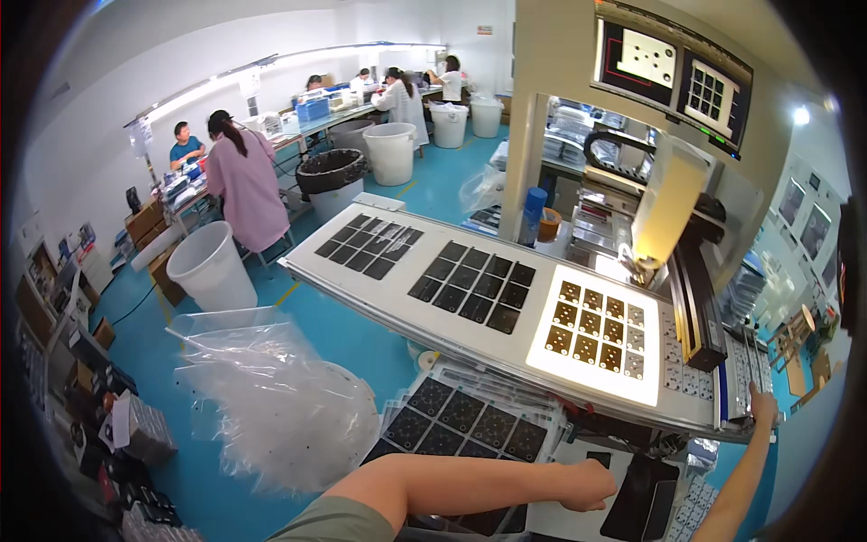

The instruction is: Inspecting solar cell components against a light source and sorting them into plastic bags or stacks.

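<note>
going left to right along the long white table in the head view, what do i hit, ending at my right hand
Left dark grid → middle dark grid → brightly lit grid → black rail → your right hand, at the table's right end.

Glossy blue floor (140, 361): extends to my left.
Round white plastic bin (212, 271): stands on it.
Person in long lilac smock (244, 190): stands near that bin.
Black-lined white bin (334, 185): right of this person.
</note>
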{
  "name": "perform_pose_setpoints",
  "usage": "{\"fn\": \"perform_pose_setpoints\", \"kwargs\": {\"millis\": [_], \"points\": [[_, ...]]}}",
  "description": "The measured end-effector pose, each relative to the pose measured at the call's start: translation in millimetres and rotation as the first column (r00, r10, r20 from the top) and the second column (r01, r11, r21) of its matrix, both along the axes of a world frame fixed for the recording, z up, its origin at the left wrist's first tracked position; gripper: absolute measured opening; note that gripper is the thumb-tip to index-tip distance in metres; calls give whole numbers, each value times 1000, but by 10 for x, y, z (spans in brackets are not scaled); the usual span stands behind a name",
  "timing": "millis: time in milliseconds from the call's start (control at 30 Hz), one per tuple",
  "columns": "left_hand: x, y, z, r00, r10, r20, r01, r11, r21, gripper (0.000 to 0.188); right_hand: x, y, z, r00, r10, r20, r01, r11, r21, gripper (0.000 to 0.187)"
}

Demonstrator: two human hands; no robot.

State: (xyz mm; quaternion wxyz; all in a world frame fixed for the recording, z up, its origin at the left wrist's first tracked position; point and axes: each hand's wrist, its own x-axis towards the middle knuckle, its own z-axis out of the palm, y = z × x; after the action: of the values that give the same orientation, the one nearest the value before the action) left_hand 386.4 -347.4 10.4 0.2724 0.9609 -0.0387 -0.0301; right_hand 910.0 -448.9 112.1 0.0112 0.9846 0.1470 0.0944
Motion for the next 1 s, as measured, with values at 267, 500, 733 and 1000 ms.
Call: {"fn": "perform_pose_setpoints", "kwargs": {"millis": [267,500,733,1000], "points": [[61,9,166,980,25,-198,-30,999,-21,32,-178,-21,107,995,-6,-96,7,1000,5,103],[192,-47,124,985,-46,-167,48,999,5,36,131,-78,154,957,85,-278,-98,995,-32,108],[282,-37,117,971,-22,-237,24,1000,4,39,1003,-398,127,988,-100,-121,122,974,192,86],[355,-48,106,971,-3,-240,-5,999,-35,37,1605,-516,-177,827,-24,-562,84,993,81,89]]}}
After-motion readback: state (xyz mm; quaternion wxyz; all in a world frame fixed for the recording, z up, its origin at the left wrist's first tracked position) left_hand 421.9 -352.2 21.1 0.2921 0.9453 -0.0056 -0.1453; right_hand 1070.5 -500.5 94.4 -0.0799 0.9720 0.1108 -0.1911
